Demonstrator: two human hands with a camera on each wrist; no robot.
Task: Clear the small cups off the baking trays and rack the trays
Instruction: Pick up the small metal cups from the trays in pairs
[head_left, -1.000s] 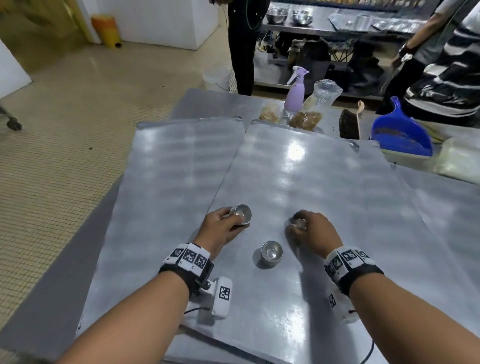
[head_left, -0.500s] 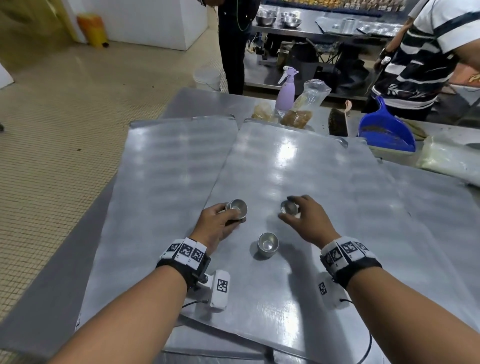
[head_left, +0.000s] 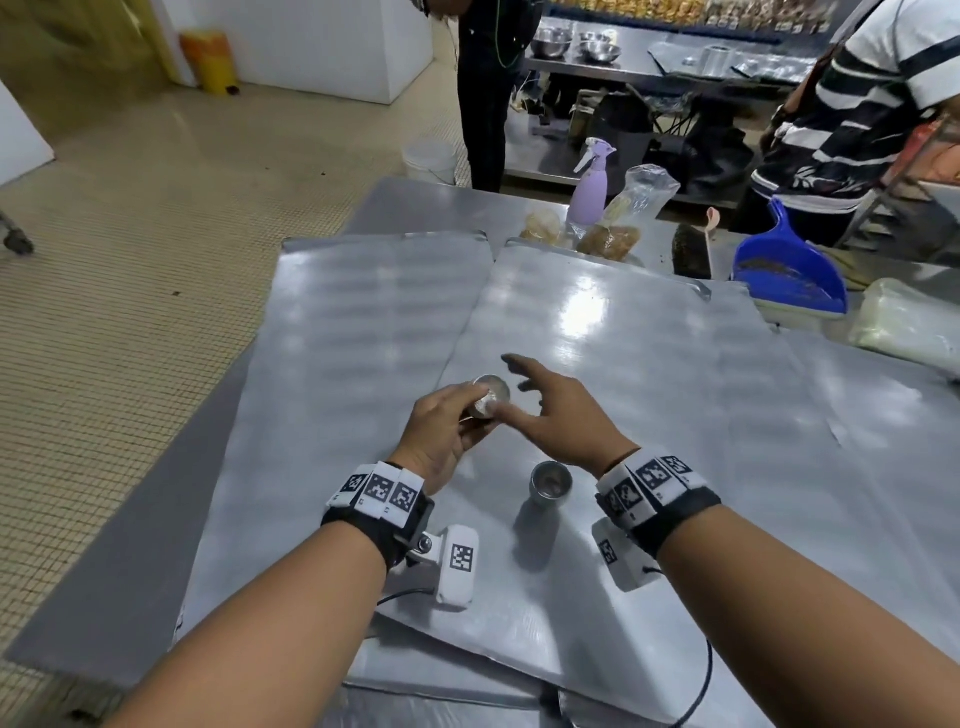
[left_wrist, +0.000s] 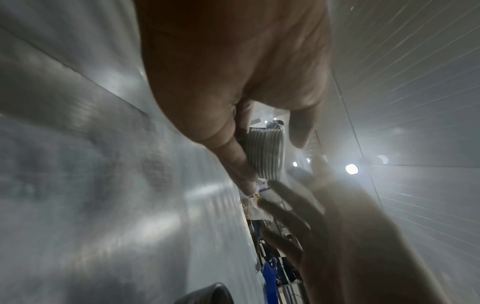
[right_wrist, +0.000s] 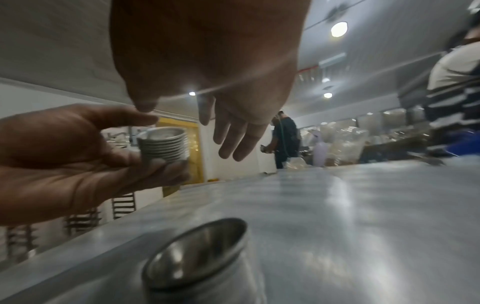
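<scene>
Two baking trays lie side by side; the right-hand tray (head_left: 649, 374) carries one loose metal cup (head_left: 550, 484). Above that tray, just beyond the cup, the left hand (head_left: 441, 434) curls around a nested stack of cups (right_wrist: 163, 146). The right hand (head_left: 558, 415) hovers beside the stack, fingers spread, holding nothing.

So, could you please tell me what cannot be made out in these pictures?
- Exact number of cups in the nested stack: the left hand covers its lower part in every view.
- Contents of the lone cup on the tray: blurred in the right wrist view, small in the head view.
- Right hand in the left wrist view: motion-blurred.
- Rack for the trays: too blurred in the right wrist view to identify.
</scene>
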